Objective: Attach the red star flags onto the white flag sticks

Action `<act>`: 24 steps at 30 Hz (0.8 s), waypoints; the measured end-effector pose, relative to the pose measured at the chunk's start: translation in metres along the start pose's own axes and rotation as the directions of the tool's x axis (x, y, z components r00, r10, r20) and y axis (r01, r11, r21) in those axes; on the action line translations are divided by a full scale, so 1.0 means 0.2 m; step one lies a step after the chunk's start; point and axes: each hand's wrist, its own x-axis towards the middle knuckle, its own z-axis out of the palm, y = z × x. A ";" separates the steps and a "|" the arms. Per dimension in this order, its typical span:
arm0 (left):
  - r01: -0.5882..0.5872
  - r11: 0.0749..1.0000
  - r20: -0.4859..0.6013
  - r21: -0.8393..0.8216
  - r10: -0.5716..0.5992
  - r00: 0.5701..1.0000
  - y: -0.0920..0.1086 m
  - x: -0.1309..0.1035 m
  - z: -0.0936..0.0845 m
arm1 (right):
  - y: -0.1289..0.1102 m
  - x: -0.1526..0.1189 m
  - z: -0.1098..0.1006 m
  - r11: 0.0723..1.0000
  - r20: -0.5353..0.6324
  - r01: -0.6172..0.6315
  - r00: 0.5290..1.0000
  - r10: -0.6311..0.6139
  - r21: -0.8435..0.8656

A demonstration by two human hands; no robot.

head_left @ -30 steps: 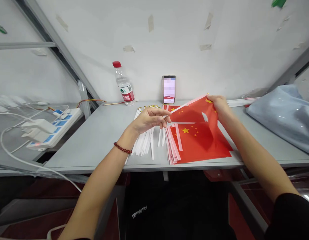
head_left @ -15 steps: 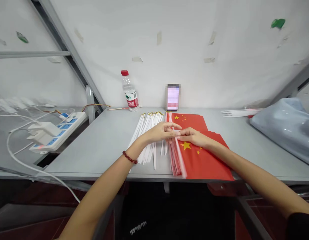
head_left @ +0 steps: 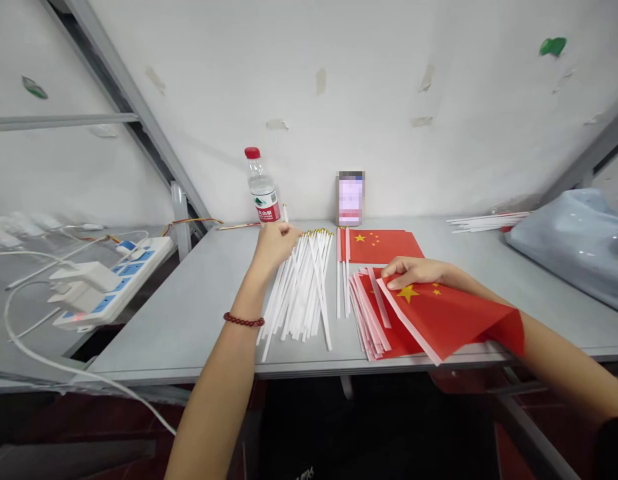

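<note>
The bottle (head_left: 265, 197) stands at the back of the desk (head_left: 189, 313), just beyond the left hand (head_left: 276, 243), which hides its foot. The phone (head_left: 351, 199) leans upright on the wall (head_left: 389, 67), behind the upper flags (head_left: 389, 247), whose white edges have sticks in them. To the right, spare sticks (head_left: 489, 223) lie by the wall next to the blue bag (head_left: 573, 247). Off the desk's left end is the power strip (head_left: 113, 283), with white plugs (head_left: 83, 283) and cables running around it.

The left fingers are pinched on a stick (head_left: 285, 212), its gold tip poking up above them, at the upper left of the stick pile (head_left: 301, 287). The right hand (head_left: 413, 270) grips the flag (head_left: 439, 313) near the top of its white edge; the flag slants over part of the lower stack (head_left: 371, 320) and drapes across the right forearm.

Half a second ago both hands were together over the flags; now they are well apart, the left one at the pile, and the flag is raised at an angle.
</note>
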 end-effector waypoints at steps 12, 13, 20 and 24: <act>-0.160 0.835 0.379 0.526 -0.061 0.923 0.03 -0.08 0.04 | -0.09 -0.13 -0.02 0.981 -0.271 -0.041 0.958 0.092 0.189; -0.163 0.829 0.372 0.535 -0.058 0.926 0.03 -0.08 0.04 | -0.11 -0.16 -0.03 0.979 -0.324 -0.024 0.942 0.089 0.201; -0.222 0.837 0.307 0.501 0.068 0.949 0.04 -0.08 0.09 | -0.26 -0.19 -0.15 0.983 -0.453 -0.172 0.873 0.182 0.065; -0.283 0.880 0.406 0.381 0.115 0.906 0.06 -0.10 0.15 | -0.19 -0.01 -0.14 0.930 -0.271 -0.132 0.962 0.037 -0.343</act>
